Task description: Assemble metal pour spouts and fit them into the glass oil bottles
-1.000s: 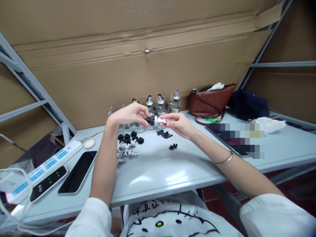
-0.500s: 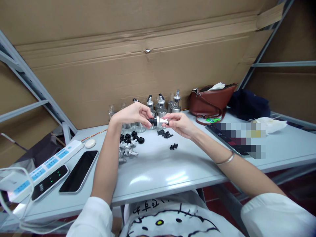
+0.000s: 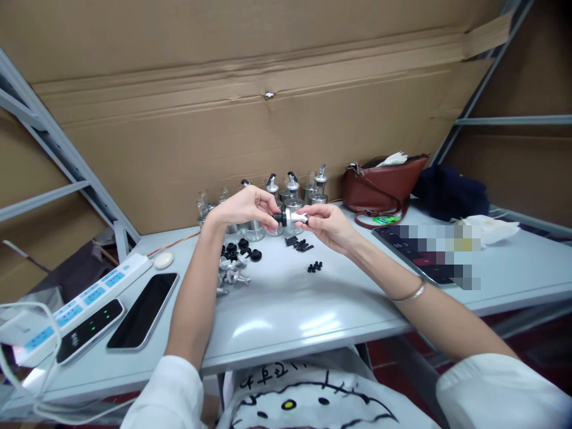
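Both hands meet above the back of the grey table [image 3: 286,316]. My left hand [image 3: 245,207] pinches the black ring end of a small metal pourer spout [image 3: 290,218]. From the other side, my right hand [image 3: 328,226] grips the silver end of the same spout. Just below lie a heap of black rings [image 3: 239,248], a heap of silver spouts [image 3: 230,277], some black strips [image 3: 298,243] and tiny black plugs [image 3: 314,266]. Behind the hands stand several glass bottles with metal pourers [image 3: 290,193].
At the left lie a white power strip [image 3: 84,298], a power bank [image 3: 84,331], a dark phone [image 3: 143,310] and a white mouse [image 3: 163,260]. A brown bag [image 3: 379,185], a dark cloth [image 3: 449,190] and a tablet [image 3: 424,250] sit at the right. Cardboard walls the back.
The hands have come slightly closer, and the black ring now sits flush against the silver spout. The view shifted a little.
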Tool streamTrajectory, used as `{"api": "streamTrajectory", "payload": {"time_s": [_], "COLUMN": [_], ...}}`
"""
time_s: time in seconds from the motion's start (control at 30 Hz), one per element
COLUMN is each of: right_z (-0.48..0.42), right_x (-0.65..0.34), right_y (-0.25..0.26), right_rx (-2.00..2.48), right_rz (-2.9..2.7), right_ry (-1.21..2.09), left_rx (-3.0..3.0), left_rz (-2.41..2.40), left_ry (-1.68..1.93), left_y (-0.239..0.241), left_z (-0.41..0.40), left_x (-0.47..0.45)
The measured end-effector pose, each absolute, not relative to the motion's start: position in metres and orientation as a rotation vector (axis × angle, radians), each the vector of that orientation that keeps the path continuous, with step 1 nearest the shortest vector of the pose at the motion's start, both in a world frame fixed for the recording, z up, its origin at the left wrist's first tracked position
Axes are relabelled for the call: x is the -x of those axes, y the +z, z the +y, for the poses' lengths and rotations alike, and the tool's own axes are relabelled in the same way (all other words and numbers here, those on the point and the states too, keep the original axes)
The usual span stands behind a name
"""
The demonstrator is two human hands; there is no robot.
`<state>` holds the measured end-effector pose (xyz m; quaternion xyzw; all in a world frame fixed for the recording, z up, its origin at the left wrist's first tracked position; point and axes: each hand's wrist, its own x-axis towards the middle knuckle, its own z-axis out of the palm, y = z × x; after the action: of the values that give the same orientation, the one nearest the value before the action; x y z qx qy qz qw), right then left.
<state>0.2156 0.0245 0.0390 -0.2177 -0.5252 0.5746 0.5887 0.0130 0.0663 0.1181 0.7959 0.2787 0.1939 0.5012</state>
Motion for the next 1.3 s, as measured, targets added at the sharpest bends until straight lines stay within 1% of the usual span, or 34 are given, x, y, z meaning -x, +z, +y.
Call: {"api": "streamTrajectory", "payload": {"time_s": [0.4,0.63,1.3], "right_z": [0.0269,0.0273,0.0259], "right_x": [-0.2107,-0.2103,-0.2065], "right_y": [0.0343,0.03,0.0328], "right_rx": [0.503,0.53,0.546], "right_rz": [-1.13,-1.116,-1.083], "right_ry": [1.364,1.313,1.37], "left_rx": [-1.943,-1.928,-2.032], "left_rz": [0.621,0.66,0.693], "left_ry": [0.512,0.555,0.507], "left_y": [0.1144,0.1171,0.121], "left_z": [0.0733,0.0692,0.0682], "left_x": [-0.0117,-0.0145,-0.0107]}}
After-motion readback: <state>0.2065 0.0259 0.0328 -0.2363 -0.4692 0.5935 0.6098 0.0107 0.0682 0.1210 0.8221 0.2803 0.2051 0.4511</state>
